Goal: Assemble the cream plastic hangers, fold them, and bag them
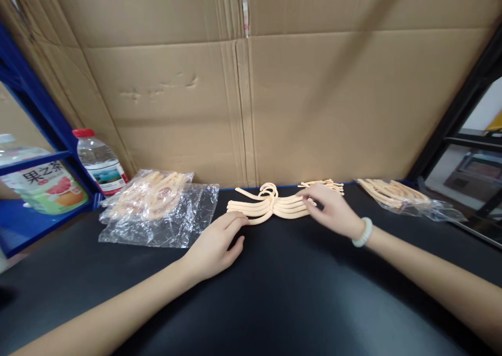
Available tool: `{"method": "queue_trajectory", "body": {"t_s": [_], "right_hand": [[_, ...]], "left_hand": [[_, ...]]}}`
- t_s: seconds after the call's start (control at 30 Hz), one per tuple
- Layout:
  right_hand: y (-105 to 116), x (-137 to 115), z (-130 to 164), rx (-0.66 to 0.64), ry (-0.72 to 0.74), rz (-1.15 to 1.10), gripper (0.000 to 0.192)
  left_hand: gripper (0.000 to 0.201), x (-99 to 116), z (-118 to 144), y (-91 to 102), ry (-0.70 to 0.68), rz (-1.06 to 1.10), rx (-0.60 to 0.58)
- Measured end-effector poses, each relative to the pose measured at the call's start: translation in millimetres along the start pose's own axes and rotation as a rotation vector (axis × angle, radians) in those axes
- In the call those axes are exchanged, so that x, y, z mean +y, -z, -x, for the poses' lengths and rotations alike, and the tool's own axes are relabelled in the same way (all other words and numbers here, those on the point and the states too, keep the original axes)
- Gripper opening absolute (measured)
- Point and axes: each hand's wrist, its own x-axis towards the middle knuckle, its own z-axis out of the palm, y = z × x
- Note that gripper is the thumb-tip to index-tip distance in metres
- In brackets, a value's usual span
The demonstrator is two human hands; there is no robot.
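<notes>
A fanned row of beige clothes hangers [288, 208] lies on the black tabletop, their hooks gathered at the far middle. My left hand [215, 243] rests at the left of the row with fingers stretched out and thumb apart; its fingertips touch the left end of the nearest hanger. At the right ends, the fingers and thumb of my right hand [333, 209] are bent around the hanger tips. How many hangers it grips cannot be made out. A pale beaded bracelet circles the right wrist.
A clear plastic bag [157, 204] with beige hangers lies at left. Further hangers [323, 184] lie behind my right hand, with another bagged bunch [396, 193] to the right. A red-capped bottle [100, 162] stands by the blue shelf [35, 225]. Cardboard [176, 110] walls the back.
</notes>
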Motion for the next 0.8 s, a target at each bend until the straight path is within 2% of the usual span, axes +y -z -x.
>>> {"method": "queue_trajectory", "body": {"t_s": [0.1, 0.17, 0.27, 0.4, 0.5, 0.63, 0.8], "right_hand": [[28.7, 49.6, 0.7, 0.058, -0.228, 0.193, 0.024], [46.6, 76.5, 5.8, 0.001, -0.361, 0.275, 0.027], [62.0, 98.3, 13.5, -0.077, -0.404, 0.265, 0.031], [60.0, 102.7, 17.4, -0.194, -0.361, 0.268, 0.038], [52.1, 103.2, 18.3, -0.214, -0.295, 0.314, 0.038], [46.1, 104.8, 20.1, -0.17, -0.291, 0.312, 0.03], [46.5, 101.5, 19.6, -0.018, -0.355, 0.296, 0.024]], "left_hand": [[0.03, -6.5, -0.9, 0.2, 0.02, -0.003, 0.021], [0.03, -8.2, -1.5, -0.2, 0.036, 0.002, 0.027], [0.029, -9.0, -2.2, -1.1, 0.054, 0.009, 0.024], [0.027, -11.2, -2.8, -2.7, 0.085, 0.015, 0.027], [0.025, -12.7, -3.8, -3.7, 0.097, 0.008, 0.053], [0.022, -13.7, -6.0, -4.3, 0.111, 0.022, 0.053], [0.017, -15.5, -7.2, -4.7, 0.11, 0.031, 0.061]]}}
